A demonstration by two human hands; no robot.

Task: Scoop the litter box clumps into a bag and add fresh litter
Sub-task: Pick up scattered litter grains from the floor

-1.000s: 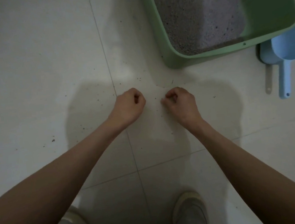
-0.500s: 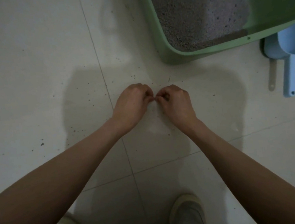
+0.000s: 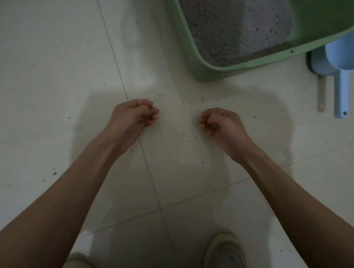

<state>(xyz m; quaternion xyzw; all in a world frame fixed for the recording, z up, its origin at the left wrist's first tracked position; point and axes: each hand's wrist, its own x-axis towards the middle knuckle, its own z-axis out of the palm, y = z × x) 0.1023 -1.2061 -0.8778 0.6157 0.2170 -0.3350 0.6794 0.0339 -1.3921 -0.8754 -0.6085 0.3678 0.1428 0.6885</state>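
Observation:
A green litter box with grey litter stands on the floor at the upper right. Beside its right corner lie a light blue scoop and a second, paler scoop. My left hand and my right hand hover over the tiles in front of the box, a hand's width apart. Both have their fingers curled inward, and I see nothing between them. No bag is in view.
Spilled litter grains dot the white floor tiles between and around my hands. My two shoes stand at the bottom edge. A faint shadow covers the floor around my hands.
Half a second ago my hands touched at the fingertips. They have since drawn apart and turned slightly palm-up, with the fingers still curled.

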